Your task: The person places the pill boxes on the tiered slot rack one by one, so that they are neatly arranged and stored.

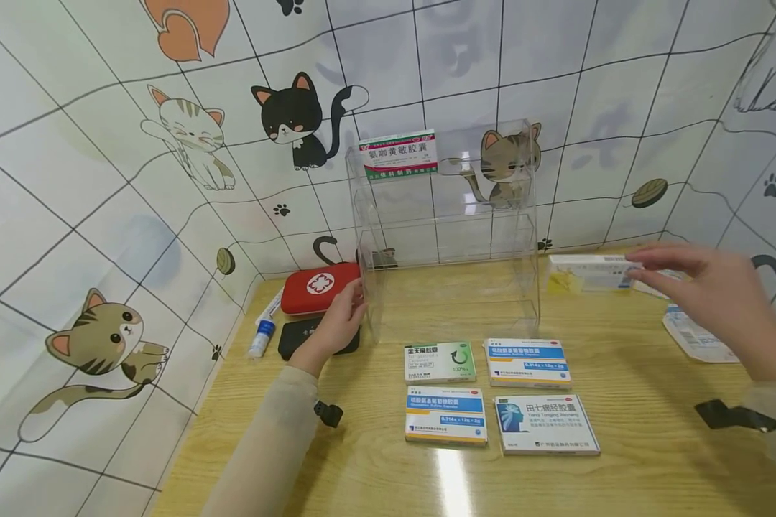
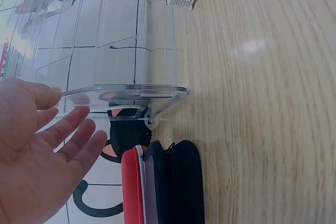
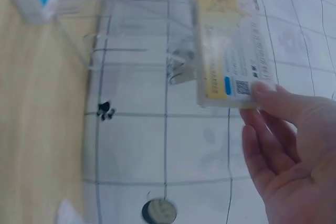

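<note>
My right hand point(image 1: 718, 287) pinches a white-and-yellow medicine box point(image 1: 588, 273) between thumb and fingers, off the table and to the right of a clear acrylic tiered rack point(image 1: 535, 287). The right wrist view shows this box point(image 3: 226, 51) upright, slightly blurred, its printed face partly visible. At the rack's left side is my left hand point(image 1: 339, 319), its fingers point(image 2: 79, 137) loosely extended beside the clear side panel point(image 2: 131, 92). A green-and-red medicine box point(image 1: 399, 155) stands on the rack's top tier, at the left.
In front of the rack lie a green-and-white box point(image 1: 439, 362), two blue-and-white boxes point(image 1: 445, 416) and a Tianqi Tongjing box point(image 1: 547, 424). Left are a red first-aid case point(image 1: 320, 289), a black case point(image 1: 291, 339) and a blue-capped tube point(image 1: 262, 338). White packets point(image 1: 697, 334) lie right.
</note>
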{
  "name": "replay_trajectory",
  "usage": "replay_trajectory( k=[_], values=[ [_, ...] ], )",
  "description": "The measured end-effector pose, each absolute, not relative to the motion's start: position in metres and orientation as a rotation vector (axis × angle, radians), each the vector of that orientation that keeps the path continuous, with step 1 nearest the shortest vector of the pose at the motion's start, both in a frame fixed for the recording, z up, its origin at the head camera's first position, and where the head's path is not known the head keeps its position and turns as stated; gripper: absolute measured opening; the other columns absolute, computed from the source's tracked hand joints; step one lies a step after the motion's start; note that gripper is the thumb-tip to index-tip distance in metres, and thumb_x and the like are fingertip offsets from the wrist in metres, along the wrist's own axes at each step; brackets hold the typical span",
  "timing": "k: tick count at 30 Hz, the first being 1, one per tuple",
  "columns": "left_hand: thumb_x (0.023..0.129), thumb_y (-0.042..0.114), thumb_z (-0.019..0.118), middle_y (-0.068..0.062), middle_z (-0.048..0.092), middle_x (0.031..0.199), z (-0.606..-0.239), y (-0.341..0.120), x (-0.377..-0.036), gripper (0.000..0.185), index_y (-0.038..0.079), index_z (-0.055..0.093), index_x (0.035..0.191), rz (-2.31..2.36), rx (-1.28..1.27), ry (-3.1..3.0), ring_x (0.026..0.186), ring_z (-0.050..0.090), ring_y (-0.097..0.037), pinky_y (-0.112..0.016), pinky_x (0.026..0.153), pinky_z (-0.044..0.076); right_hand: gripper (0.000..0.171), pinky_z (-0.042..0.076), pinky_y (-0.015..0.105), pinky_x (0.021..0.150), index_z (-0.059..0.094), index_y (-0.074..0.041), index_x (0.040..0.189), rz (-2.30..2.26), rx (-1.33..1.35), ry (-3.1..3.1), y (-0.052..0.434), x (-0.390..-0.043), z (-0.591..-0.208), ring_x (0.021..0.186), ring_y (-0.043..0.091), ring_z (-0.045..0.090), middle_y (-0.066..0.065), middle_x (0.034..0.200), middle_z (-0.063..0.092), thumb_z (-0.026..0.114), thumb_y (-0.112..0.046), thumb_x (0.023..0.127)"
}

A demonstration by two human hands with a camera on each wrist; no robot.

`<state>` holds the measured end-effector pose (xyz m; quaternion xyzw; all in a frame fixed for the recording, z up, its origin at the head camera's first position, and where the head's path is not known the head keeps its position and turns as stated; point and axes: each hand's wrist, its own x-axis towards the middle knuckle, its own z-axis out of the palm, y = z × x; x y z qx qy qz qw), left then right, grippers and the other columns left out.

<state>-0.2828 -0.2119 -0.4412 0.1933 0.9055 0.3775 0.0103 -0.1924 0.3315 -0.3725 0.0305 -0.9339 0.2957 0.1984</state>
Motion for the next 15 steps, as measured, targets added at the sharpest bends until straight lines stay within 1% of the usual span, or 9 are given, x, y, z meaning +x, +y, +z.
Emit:
replay_trajectory(
  k=[1,2,4,5,6,10,11,12,15],
  values=[
    [0.107,0.009,0.053,-0.024,0.047,0.150,-0.441,-0.212,-0.283,0.059,0.000,0.026,0.158,1.179,0.599,2.823,0.134,0.051,-0.036,-0.052,0.116,0.045,0.034,0.039,0.012,0.088,0.076,-0.019,0.123,0.847,0.076,-2.597,0.326,-0.198,-0.364,0.125,0.014,0.061,0.008,0.139,0.066,0.072,-0.040,0.097],
    [0.107,0.009,0.053,-0.024,0.047,0.150,-0.441,-0.212,-0.282,0.059,0.000,0.026,0.158,1.181,0.596,2.820,0.134,0.051,-0.035,-0.052,0.116,0.045,0.036,0.033,0.007,0.085,0.075,-0.021,0.125,0.860,0.061,-2.575,0.321,-0.204,-0.356,0.124,0.002,0.058,0.002,0.141,0.065,0.072,-0.044,0.097],
    [0.107,0.010,0.053,-0.023,0.047,0.150,-0.441,-0.212,-0.283,0.058,0.001,0.026,0.158,1.175,0.597,2.820,0.134,0.051,-0.035,-0.051,0.115,0.046,0.037,0.036,0.009,0.097,0.074,-0.026,0.127,0.937,0.044,-2.525,0.311,-0.216,-0.340,0.118,-0.014,0.052,-0.009,0.140,0.065,0.071,-0.046,0.096],
    [0.107,0.010,0.053,-0.023,0.048,0.149,-0.442,-0.212,-0.283,0.058,0.000,0.026,0.158,1.172,0.603,2.822,0.133,0.051,-0.035,-0.051,0.115,0.046,0.037,0.037,0.011,0.100,0.074,-0.027,0.128,0.973,0.048,-2.501,0.305,-0.222,-0.331,0.115,-0.017,0.050,-0.014,0.139,0.064,0.071,-0.046,0.096],
    [0.107,0.010,0.053,-0.023,0.048,0.149,-0.442,-0.213,-0.283,0.058,0.000,0.026,0.158,1.168,0.605,2.824,0.133,0.052,-0.035,-0.051,0.115,0.046,0.036,0.039,0.012,0.101,0.074,-0.027,0.128,1.031,0.056,-2.468,0.299,-0.228,-0.321,0.115,-0.017,0.051,-0.017,0.138,0.065,0.072,-0.043,0.096],
    [0.107,0.011,0.054,-0.021,0.049,0.147,-0.442,-0.214,-0.284,0.058,0.002,0.027,0.158,1.158,0.608,2.836,0.135,0.053,-0.034,-0.050,0.116,0.046,0.030,0.045,0.010,0.098,0.076,-0.024,0.123,1.166,0.149,-2.318,0.273,-0.258,-0.284,0.112,-0.007,0.059,-0.015,0.131,0.070,0.077,-0.032,0.094],
    [0.107,0.011,0.055,-0.022,0.049,0.147,-0.441,-0.214,-0.284,0.058,0.002,0.027,0.157,1.164,0.609,2.834,0.135,0.052,-0.035,-0.050,0.116,0.046,0.028,0.046,0.009,0.094,0.077,-0.023,0.121,1.186,0.161,-2.289,0.266,-0.266,-0.275,0.110,-0.006,0.060,-0.014,0.130,0.071,0.077,-0.030,0.094],
    [0.107,0.011,0.054,-0.022,0.049,0.148,-0.441,-0.214,-0.284,0.058,0.002,0.027,0.157,1.165,0.608,2.834,0.136,0.052,-0.035,-0.050,0.116,0.045,0.027,0.047,0.009,0.095,0.078,-0.021,0.120,1.212,0.180,-2.254,0.261,-0.274,-0.268,0.109,-0.006,0.062,-0.013,0.129,0.071,0.078,-0.027,0.093],
    [0.107,0.009,0.054,-0.024,0.048,0.148,-0.441,-0.212,-0.284,0.058,0.001,0.027,0.157,1.184,0.619,2.822,0.137,0.051,-0.036,-0.051,0.117,0.044,0.027,0.050,0.010,0.095,0.078,-0.020,0.119,1.222,0.193,-2.198,0.247,-0.296,-0.250,0.104,-0.007,0.064,-0.010,0.127,0.072,0.078,-0.025,0.093]
  ],
)
